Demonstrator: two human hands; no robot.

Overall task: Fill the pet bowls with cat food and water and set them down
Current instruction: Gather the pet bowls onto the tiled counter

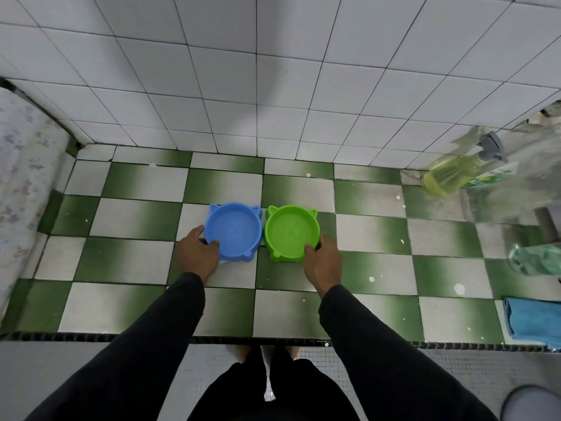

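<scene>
Two cat-shaped pet bowls sit side by side on the green-and-white checkered counter (136,220). The blue bowl (235,230) is on the left, the green bowl (290,230) on the right, and their rims nearly touch. Both look empty. My left hand (198,253) grips the near left rim of the blue bowl, thumb over the edge. My right hand (323,259) grips the near right rim of the green bowl the same way. No cat food or water container is clearly identifiable.
A spray bottle of yellow liquid (449,174) and a clear greenish bottle (534,259) stand at the right. A folded blue cloth (531,323) lies at the counter's near right edge. A white tiled wall (258,86) rises behind. A floral-patterned surface (21,165) borders the left.
</scene>
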